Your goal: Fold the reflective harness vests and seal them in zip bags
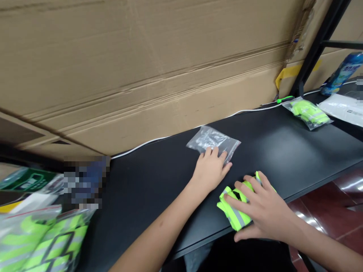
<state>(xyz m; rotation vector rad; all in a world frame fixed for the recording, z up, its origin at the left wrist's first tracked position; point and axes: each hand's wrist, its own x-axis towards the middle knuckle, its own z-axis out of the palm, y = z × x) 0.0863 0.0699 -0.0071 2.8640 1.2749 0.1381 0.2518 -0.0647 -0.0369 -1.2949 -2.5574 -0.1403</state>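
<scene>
A clear plastic bag lies flat on the black table, near its back edge. My left hand rests on the bag's near side, fingers spread. To the right and closer to the front edge, my right hand is wrapped over a folded neon-yellow reflective vest, its thumb at the near side and its fingers across the top. The vest touches the tabletop, with grey stripes showing.
Bagged yellow reflective items fill the left front. Another bagged yellow item, a green-handled tool, a white packet and a blue bottle are at the right back. Cardboard stands behind the table.
</scene>
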